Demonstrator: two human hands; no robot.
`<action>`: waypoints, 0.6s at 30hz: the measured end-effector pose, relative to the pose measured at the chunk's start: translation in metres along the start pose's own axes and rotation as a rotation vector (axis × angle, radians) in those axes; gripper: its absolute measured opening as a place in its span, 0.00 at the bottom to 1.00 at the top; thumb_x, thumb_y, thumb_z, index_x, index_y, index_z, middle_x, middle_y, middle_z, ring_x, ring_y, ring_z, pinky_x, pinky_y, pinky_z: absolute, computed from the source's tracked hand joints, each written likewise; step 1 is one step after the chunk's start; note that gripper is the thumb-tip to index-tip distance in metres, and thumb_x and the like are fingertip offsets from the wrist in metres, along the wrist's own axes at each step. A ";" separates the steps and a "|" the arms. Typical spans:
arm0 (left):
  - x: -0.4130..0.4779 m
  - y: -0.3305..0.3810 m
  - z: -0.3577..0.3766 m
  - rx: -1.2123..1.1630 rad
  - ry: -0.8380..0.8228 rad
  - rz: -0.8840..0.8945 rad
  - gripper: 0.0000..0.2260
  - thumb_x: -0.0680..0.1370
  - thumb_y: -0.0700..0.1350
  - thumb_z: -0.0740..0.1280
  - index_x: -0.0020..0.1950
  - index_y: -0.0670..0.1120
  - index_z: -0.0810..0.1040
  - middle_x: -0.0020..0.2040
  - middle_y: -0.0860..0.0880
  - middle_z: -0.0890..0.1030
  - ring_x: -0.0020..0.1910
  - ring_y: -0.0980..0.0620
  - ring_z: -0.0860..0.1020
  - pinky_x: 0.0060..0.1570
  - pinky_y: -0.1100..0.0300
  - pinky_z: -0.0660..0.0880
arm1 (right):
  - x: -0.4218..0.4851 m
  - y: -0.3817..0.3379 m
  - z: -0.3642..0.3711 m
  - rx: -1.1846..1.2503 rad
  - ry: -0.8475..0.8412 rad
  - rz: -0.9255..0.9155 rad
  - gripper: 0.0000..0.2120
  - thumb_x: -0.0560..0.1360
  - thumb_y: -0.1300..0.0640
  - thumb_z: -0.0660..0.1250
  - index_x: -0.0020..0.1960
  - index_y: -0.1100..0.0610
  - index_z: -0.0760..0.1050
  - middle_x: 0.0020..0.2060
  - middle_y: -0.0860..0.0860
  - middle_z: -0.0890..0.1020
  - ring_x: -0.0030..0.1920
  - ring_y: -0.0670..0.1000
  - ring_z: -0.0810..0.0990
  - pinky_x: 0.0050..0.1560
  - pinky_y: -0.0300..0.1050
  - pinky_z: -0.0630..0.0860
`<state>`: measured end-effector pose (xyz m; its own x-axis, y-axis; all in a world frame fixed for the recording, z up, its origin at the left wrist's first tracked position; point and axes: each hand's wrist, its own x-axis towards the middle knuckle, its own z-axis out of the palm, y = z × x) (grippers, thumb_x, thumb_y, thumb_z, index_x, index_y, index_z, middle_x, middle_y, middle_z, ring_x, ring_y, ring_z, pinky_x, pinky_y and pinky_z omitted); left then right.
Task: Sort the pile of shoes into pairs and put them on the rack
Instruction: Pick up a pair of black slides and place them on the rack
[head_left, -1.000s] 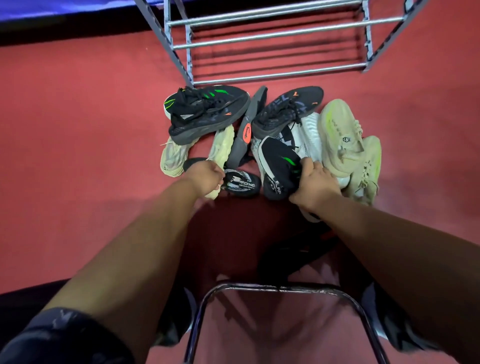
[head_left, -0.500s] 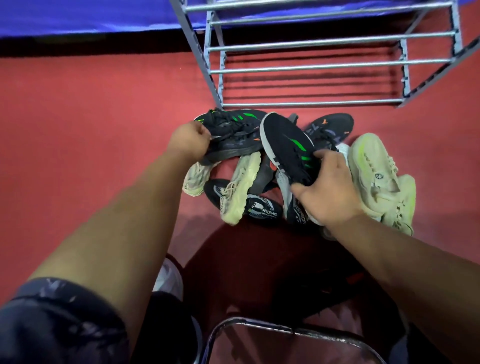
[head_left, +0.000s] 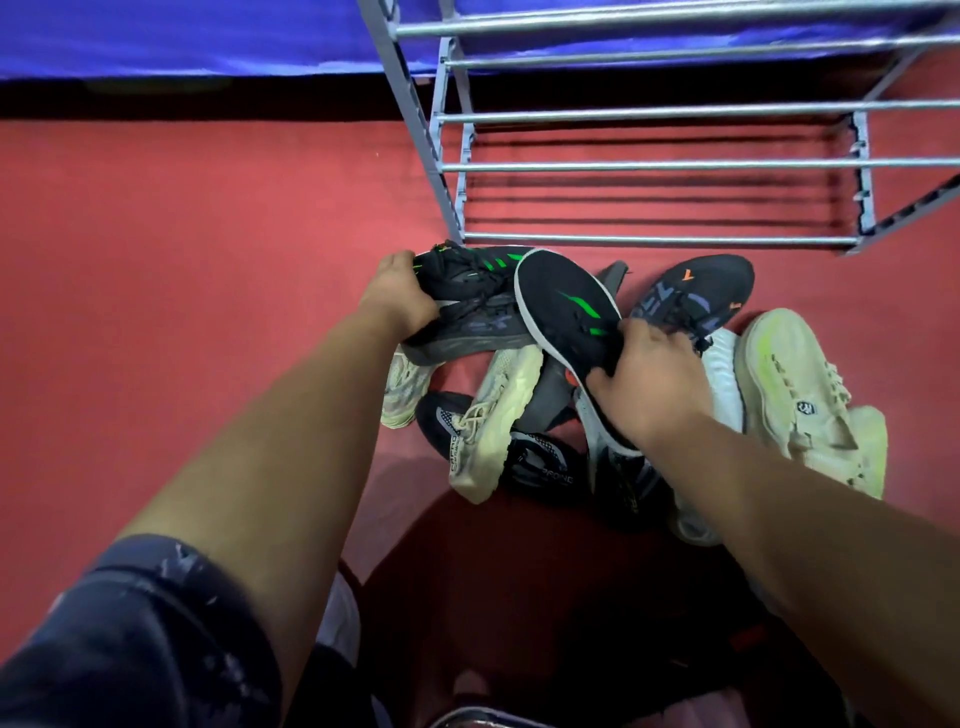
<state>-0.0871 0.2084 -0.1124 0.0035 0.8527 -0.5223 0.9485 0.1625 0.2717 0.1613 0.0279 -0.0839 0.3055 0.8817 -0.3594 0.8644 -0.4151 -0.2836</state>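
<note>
A pile of shoes lies on the red floor in front of the grey metal rack (head_left: 644, 166). My left hand (head_left: 397, 296) grips the heel end of a black sneaker with green stripes (head_left: 470, 306) at the pile's far left. My right hand (head_left: 644, 379) holds a matching black green-striped sneaker (head_left: 563, 306) lifted above the pile, toe pointing away. Beside them lies a black sneaker with orange marks (head_left: 691, 293). Cream sneakers rest at the right (head_left: 795, 395) and in the middle (head_left: 493, 415). Black sandals (head_left: 540, 462) lie underneath.
The rack's bars carry no shoes. A blue cloth (head_left: 182, 36) hangs along the far wall behind the rack. A curved metal tube of a seat (head_left: 483, 717) shows at the bottom edge, between my arms.
My left hand moved from the near sandal to the far green-striped sneaker and closed on it. My right hand raised its green-striped sneaker out of the pile toward the other.
</note>
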 end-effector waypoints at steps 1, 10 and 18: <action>0.004 0.000 0.004 0.028 -0.004 0.001 0.36 0.72 0.44 0.73 0.79 0.43 0.65 0.76 0.41 0.68 0.74 0.38 0.69 0.76 0.50 0.64 | -0.004 0.005 0.004 -0.027 -0.006 -0.013 0.31 0.77 0.43 0.68 0.74 0.58 0.69 0.67 0.57 0.79 0.66 0.64 0.73 0.65 0.56 0.70; 0.017 0.004 0.016 0.140 0.011 -0.039 0.38 0.71 0.63 0.68 0.78 0.50 0.67 0.75 0.42 0.64 0.72 0.34 0.67 0.72 0.44 0.69 | -0.032 0.029 0.042 -0.114 0.006 -0.014 0.60 0.68 0.29 0.71 0.86 0.56 0.46 0.81 0.52 0.61 0.74 0.59 0.66 0.73 0.57 0.65; 0.008 0.021 0.023 0.573 0.013 0.043 0.43 0.68 0.59 0.77 0.77 0.54 0.60 0.67 0.39 0.65 0.67 0.37 0.67 0.64 0.46 0.70 | -0.029 0.038 0.044 -0.001 0.001 -0.031 0.56 0.68 0.35 0.72 0.85 0.53 0.47 0.78 0.49 0.63 0.66 0.60 0.71 0.71 0.57 0.70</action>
<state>-0.0604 0.2070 -0.1293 0.0451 0.8594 -0.5092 0.9677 -0.1641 -0.1912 0.1679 -0.0235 -0.1240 0.2791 0.8942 -0.3500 0.8736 -0.3878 -0.2940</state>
